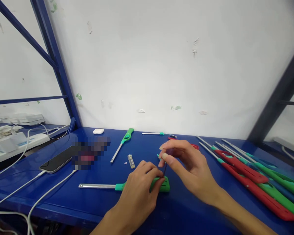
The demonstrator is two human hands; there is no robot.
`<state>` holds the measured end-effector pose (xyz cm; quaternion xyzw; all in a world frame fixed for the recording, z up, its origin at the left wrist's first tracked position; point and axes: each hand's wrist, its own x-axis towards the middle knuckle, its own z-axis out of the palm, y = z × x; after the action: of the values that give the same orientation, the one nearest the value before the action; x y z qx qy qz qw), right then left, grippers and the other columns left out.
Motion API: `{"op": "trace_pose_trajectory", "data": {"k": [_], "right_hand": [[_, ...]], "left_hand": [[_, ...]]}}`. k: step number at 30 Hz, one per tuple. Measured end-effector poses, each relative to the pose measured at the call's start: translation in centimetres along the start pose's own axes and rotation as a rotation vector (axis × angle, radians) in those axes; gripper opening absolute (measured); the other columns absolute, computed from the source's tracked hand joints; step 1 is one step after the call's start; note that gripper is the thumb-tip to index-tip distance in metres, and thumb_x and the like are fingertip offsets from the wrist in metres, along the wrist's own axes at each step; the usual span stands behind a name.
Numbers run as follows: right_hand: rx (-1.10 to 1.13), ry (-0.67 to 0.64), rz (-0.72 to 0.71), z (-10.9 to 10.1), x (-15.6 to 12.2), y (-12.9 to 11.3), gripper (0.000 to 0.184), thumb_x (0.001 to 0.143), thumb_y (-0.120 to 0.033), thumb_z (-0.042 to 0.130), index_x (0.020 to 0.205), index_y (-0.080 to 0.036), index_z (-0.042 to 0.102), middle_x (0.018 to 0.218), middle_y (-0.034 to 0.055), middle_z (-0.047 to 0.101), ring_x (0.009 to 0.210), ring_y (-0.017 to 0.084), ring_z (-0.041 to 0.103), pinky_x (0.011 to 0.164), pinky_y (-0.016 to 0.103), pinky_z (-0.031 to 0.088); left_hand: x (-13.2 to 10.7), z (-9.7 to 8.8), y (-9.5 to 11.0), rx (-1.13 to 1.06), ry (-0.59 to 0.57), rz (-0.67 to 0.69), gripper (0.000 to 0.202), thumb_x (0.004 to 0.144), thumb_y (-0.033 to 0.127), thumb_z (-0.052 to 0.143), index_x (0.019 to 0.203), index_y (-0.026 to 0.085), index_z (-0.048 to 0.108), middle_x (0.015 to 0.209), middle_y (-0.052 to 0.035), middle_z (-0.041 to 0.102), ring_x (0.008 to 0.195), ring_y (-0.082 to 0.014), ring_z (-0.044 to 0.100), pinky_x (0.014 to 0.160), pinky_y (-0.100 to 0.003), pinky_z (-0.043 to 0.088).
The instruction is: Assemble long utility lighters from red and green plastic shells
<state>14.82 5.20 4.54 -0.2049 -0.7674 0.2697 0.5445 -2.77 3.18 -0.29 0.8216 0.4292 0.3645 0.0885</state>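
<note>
A green utility lighter [165, 186] with a teal collar and a silver tube lies across the blue table in front of me. My left hand [143, 187] is closed over its handle, covering the middle of it. In my right hand [191, 168], thumb and fingertips pinch a thin dark rod [165, 170] that stands nearly upright. The rod's lower end meets the lighter handle beside my left fingertips; its kind is unclear. Beyond my left hand lie a clear plastic lighter tank [131, 161] and a tiny whitish piece [125, 163]. Red casing [195, 146] shows partly behind my right hand.
Several red, green and blue lighters [250, 171] lie at the right. Farther back are another green lighter [129, 133], a loose metal tube [152, 133] and a white earbud case [98, 131]. A phone [58, 159] and white cables [49, 184] occupy the left, near a blurred patch.
</note>
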Motion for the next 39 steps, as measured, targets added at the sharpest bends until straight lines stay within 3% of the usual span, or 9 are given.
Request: {"op": "trace_pose_trajectory", "data": {"k": [9,12,17,25,33,39], "right_hand": [[-0.253,-0.141,0.062,-0.6,0.6,-0.5,0.022,0.101,-0.022,0.056,0.117,-0.034,0.063,0.098,-0.0029,0.07,0.085,0.015,0.064,0.078,0.03,0.052],[-0.269,-0.137,0.08,-0.6,0.8,-0.5,0.017,0.101,-0.026,0.056,0.115,-0.032,0.063,0.1,-0.0016,0.07,0.083,0.016,0.063,0.077,0.031,0.052],[-0.247,-0.175,0.103,-0.6,0.8,-0.3,0.022,0.101,-0.019,0.053,0.117,-0.031,0.063,0.108,-0.0006,0.07,0.083,0.016,0.063,0.077,0.032,0.052],[-0.228,-0.179,0.124,-0.6,0.9,-0.4,0.02,0.101,-0.019,0.054,0.114,-0.03,0.063,0.103,-0.0024,0.07,0.079,0.014,0.062,0.074,0.028,0.052],[-0.194,-0.164,0.126,-0.9,1.2,-0.6,0.023,0.105,-0.02,0.046,0.112,-0.027,0.067,0.109,0.0003,0.072,0.088,0.016,0.069,0.08,0.03,0.053],[-0.286,-0.121,0.092,-0.9,1.3,-0.5,0.005,0.095,-0.027,0.069,0.1,-0.026,0.069,0.089,-0.0001,0.068,0.079,0.017,0.061,0.075,0.031,0.05]], "left_hand": [[1.3,1.0,0.1,-0.047,-0.122,-0.061,0.012,0.095,0.013,0.063,0.094,0.022,0.071,0.105,-0.004,0.068,0.104,-0.0243,0.062,0.1,-0.04,0.049],[1.1,0.9,0.1,-0.05,-0.126,-0.077,0.013,0.096,0.012,0.061,0.095,0.021,0.071,0.109,-0.0044,0.069,0.105,-0.0241,0.063,0.098,-0.039,0.05],[1.0,0.8,0.2,-0.068,-0.149,-0.102,0.016,0.094,0.007,0.06,0.095,0.019,0.069,0.107,-0.0048,0.069,0.102,-0.024,0.064,0.094,-0.039,0.051],[1.0,0.9,0.1,-0.073,-0.146,-0.108,0.015,0.095,0.007,0.057,0.095,0.019,0.065,0.103,-0.0041,0.068,0.102,-0.024,0.062,0.093,-0.04,0.049],[0.9,1.1,-0.2,-0.051,-0.136,-0.111,0.016,0.095,0.007,0.058,0.09,0.02,0.064,0.098,-0.0027,0.068,0.094,-0.0234,0.062,0.087,-0.038,0.049],[0.2,0.1,0.2,-0.037,-0.169,-0.062,0.019,0.098,0.012,0.051,0.104,0.022,0.066,0.107,-0.0057,0.065,0.103,-0.0242,0.061,0.094,-0.04,0.05]]}}
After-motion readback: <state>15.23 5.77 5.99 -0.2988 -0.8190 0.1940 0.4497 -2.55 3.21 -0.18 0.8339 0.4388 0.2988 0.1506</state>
